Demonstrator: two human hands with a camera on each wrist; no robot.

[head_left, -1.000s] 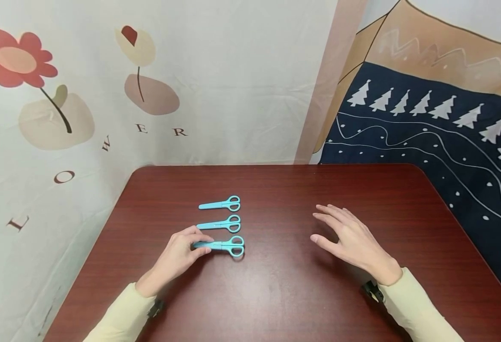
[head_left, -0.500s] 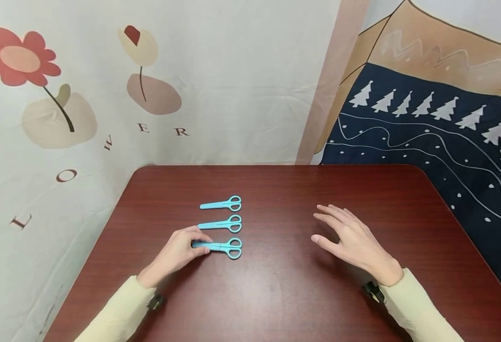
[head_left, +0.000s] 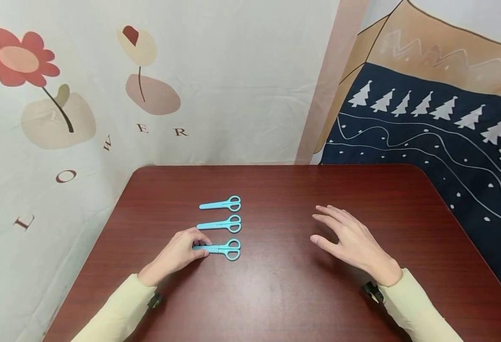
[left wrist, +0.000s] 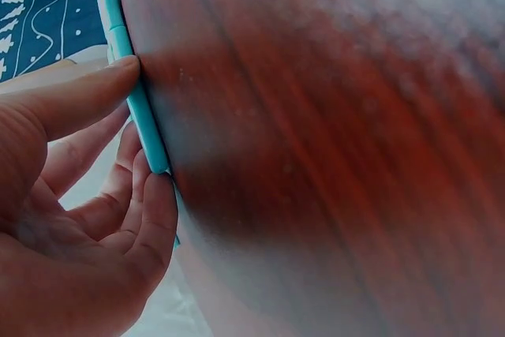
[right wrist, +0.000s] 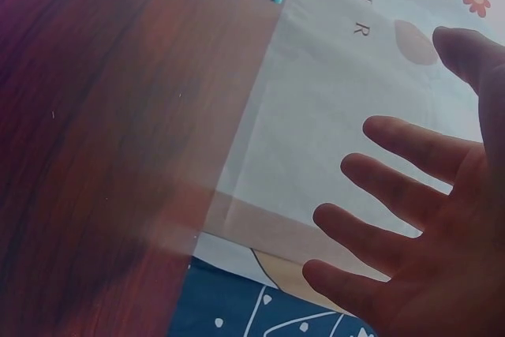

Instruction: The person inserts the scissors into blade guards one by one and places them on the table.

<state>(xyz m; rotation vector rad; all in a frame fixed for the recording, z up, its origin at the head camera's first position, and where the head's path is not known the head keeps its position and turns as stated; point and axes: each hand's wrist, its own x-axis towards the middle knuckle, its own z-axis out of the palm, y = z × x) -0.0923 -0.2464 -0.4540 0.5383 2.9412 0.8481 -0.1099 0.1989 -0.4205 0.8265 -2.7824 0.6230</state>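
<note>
Three pairs of light blue scissors lie in a column on the left half of the table, handles to the right. My left hand (head_left: 181, 250) pinches the blade end of the nearest scissors (head_left: 226, 249) between thumb and fingers; part of that end is hidden by the fingers. In the left wrist view these scissors (left wrist: 146, 120) lie flat along the tabletop, thumb on top. Just beyond are the middle scissors (head_left: 220, 224), and farther back the third scissors (head_left: 221, 204). Off to the right, my right hand (head_left: 353, 240) hovers above the table with fingers spread, holding nothing.
The dark red wooden table (head_left: 276, 190) has rounded far corners. Behind it hangs a pale curtain (head_left: 241, 95) printed with flowers and letters. A navy cloth (head_left: 404, 133) with white trees hangs at the right.
The nearest scissors have come slightly toward me and a little left in my left hand, and now lie flatter on the table. My right hand has hardly moved.
</note>
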